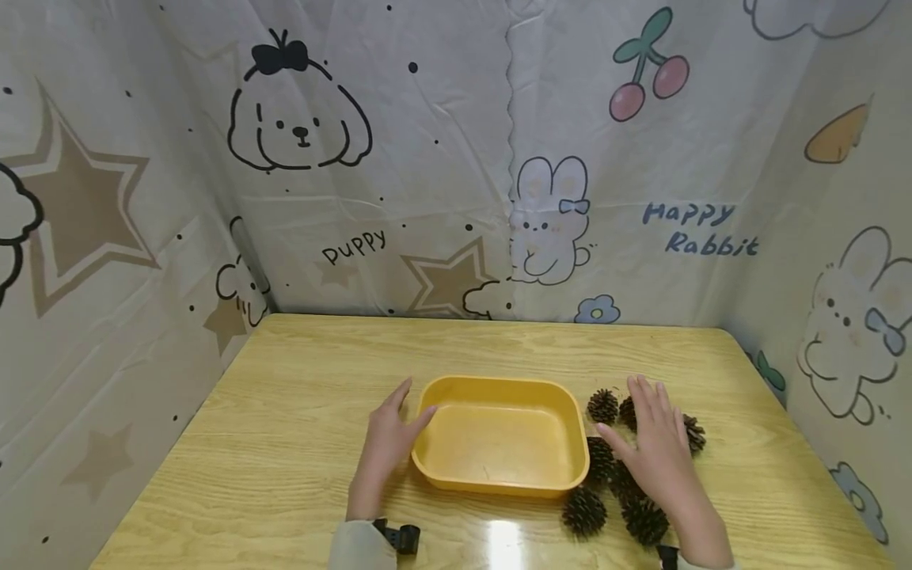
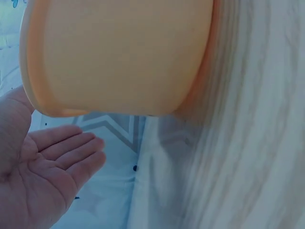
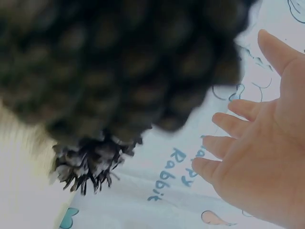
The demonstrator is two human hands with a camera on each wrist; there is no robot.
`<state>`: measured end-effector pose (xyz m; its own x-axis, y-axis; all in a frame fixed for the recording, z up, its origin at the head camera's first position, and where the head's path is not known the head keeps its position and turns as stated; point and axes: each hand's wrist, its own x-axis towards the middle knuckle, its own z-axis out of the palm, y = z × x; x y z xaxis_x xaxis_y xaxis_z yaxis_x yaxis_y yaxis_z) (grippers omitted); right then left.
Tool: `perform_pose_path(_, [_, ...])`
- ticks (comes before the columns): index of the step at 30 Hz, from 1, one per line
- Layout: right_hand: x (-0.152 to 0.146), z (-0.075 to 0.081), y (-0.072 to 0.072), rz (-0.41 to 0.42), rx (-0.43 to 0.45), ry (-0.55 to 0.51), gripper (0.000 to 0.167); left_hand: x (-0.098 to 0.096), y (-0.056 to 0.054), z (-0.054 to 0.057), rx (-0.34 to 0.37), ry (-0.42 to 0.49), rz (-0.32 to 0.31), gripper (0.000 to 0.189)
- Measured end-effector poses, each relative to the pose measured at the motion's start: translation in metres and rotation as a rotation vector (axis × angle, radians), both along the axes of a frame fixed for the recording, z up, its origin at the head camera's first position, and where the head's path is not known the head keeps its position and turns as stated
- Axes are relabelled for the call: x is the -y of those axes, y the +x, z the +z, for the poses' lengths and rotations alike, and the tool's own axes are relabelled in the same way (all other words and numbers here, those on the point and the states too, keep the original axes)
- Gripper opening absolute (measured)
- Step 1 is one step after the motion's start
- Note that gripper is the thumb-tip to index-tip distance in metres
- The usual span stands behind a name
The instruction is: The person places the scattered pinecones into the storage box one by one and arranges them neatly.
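Observation:
A yellow rectangular plastic tray stands on the wooden table, its inside bare. At its left end is my left hand, fingers spread and thumb at the rim. In the left wrist view that hand shows an upturned, unfilled palm beside the tray wall. My right hand hovers over a group of pine cones to the right of the tray, fingers extended, partly hiding several of them. From the right wrist, a large blurred pine cone is near the camera, apart from the straight fingers.
The light wooden table reaches back to a printed fabric curtain that also hangs along both sides. Another pine cone lies near the tray's back right corner. Each wrist wears a black strap.

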<state>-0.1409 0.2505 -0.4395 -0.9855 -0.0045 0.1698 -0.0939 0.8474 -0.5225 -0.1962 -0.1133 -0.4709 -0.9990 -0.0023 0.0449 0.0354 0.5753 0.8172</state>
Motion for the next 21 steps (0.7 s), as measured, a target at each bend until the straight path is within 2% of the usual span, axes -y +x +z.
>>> perform_pose_path(4, [-0.007,0.001,0.001,-0.017,-0.014,-0.020,0.091,0.004,0.001,-0.003,0.009,0.061,-0.012,0.066])
perform_pose_path(10, [-0.021,-0.003,-0.001,-0.050,-0.050,-0.065,0.086,0.006,0.000,-0.009,-0.041,0.104,-0.041,0.056])
perform_pose_path(15, [-0.032,-0.004,-0.001,-0.089,-0.014,-0.116,0.086,0.007,0.000,-0.013,-0.069,0.105,-0.060,0.049])
perform_pose_path(21, [-0.042,-0.005,0.000,-0.169,0.013,-0.108,0.086,0.007,0.000,-0.015,-0.075,0.135,-0.082,0.047])
